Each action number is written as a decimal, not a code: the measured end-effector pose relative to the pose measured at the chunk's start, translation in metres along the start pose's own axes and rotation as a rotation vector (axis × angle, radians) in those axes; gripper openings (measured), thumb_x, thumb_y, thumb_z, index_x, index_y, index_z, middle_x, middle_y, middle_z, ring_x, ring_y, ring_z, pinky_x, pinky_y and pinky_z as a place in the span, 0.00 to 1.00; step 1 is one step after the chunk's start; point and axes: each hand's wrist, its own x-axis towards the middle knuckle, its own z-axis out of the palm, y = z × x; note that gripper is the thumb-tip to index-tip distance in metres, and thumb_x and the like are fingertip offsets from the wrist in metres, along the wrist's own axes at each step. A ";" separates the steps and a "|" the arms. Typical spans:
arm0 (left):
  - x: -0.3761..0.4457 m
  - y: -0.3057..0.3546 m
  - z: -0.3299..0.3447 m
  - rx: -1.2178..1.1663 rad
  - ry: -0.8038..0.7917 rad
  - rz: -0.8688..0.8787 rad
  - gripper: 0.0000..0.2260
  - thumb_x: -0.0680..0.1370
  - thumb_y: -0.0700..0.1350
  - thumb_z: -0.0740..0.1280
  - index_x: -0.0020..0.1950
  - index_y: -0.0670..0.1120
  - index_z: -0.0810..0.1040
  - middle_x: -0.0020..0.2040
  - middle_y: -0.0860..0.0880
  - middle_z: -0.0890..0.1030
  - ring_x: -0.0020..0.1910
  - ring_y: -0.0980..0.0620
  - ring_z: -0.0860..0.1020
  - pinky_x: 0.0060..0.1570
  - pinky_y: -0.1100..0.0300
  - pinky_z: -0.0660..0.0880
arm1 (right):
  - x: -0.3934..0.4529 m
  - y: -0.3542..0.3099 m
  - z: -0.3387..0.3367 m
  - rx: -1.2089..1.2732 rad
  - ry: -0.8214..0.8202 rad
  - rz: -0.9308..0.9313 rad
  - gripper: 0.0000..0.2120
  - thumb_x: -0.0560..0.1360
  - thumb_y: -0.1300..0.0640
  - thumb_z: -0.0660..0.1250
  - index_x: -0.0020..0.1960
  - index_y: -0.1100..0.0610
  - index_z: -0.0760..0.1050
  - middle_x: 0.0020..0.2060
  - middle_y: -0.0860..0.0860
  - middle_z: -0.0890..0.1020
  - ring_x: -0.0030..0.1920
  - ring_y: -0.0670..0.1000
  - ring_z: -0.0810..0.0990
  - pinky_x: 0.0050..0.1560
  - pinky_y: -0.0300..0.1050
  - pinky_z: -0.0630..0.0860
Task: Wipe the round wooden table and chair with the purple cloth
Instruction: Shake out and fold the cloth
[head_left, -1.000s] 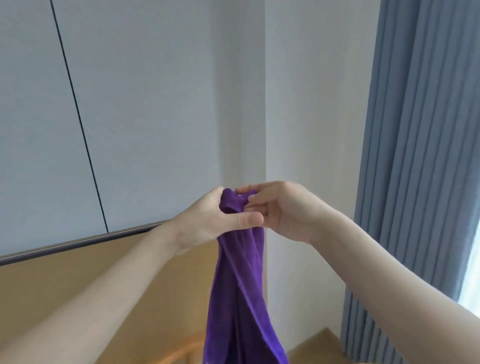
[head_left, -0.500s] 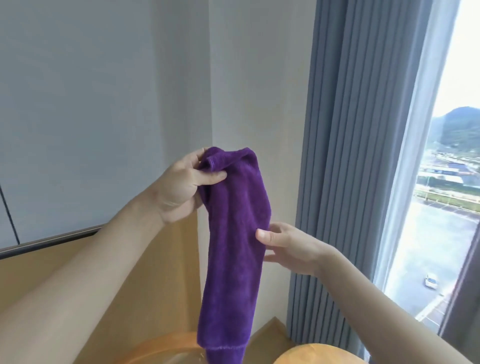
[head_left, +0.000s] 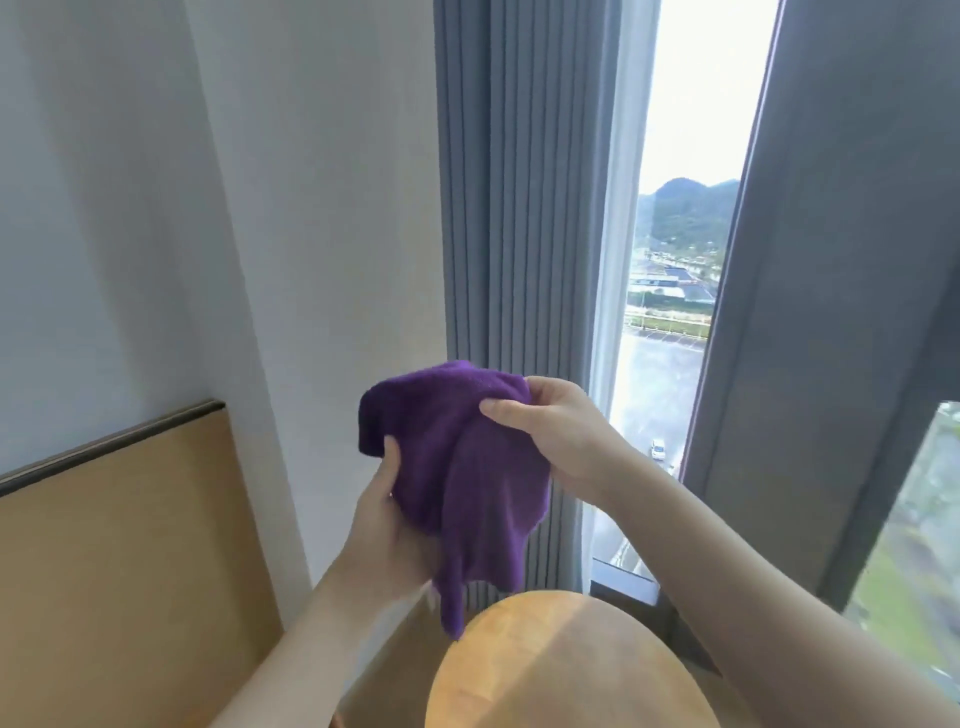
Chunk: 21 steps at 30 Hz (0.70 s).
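Note:
The purple cloth (head_left: 462, 467) is bunched up in the air in front of me, its loose end hanging down toward the table. My left hand (head_left: 387, 525) holds it from below at its left side, thumb up against the fabric. My right hand (head_left: 558, 436) grips its upper right edge, thumb on the front. Below them lies the round wooden table (head_left: 561, 670), light wood, partly covered by my right forearm. The chair is out of view.
Grey curtains (head_left: 519, 260) hang behind the cloth, with a tall window (head_left: 670, 312) and a second curtain panel (head_left: 831, 312) to the right. A wooden wall panel (head_left: 119, 571) stands at the left under a white wall.
The view has swung right and down, bringing the table and window in. The long hanging cloth is now gathered into a bunch; my right hand moved up onto its top edge, my left hand dropped underneath.

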 end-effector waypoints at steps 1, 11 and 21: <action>0.002 -0.015 -0.002 0.062 -0.023 -0.051 0.26 0.82 0.62 0.63 0.73 0.46 0.76 0.73 0.39 0.75 0.71 0.36 0.75 0.65 0.42 0.75 | -0.004 0.011 -0.010 -0.072 0.072 0.044 0.10 0.74 0.54 0.76 0.53 0.58 0.83 0.46 0.55 0.88 0.48 0.57 0.87 0.46 0.50 0.85; 0.048 -0.093 0.045 0.639 -0.099 -0.304 0.10 0.81 0.36 0.68 0.61 0.38 0.82 0.57 0.37 0.85 0.57 0.40 0.84 0.55 0.49 0.81 | -0.101 0.116 -0.138 -0.452 0.351 0.530 0.16 0.78 0.46 0.72 0.53 0.60 0.80 0.43 0.54 0.84 0.39 0.52 0.83 0.31 0.41 0.77; 0.088 -0.221 0.158 0.930 -0.139 -0.511 0.12 0.76 0.35 0.74 0.58 0.36 0.83 0.54 0.40 0.86 0.60 0.40 0.82 0.66 0.44 0.76 | -0.246 0.166 -0.259 0.016 0.468 0.414 0.50 0.62 0.61 0.82 0.76 0.38 0.61 0.60 0.59 0.79 0.53 0.58 0.85 0.53 0.51 0.82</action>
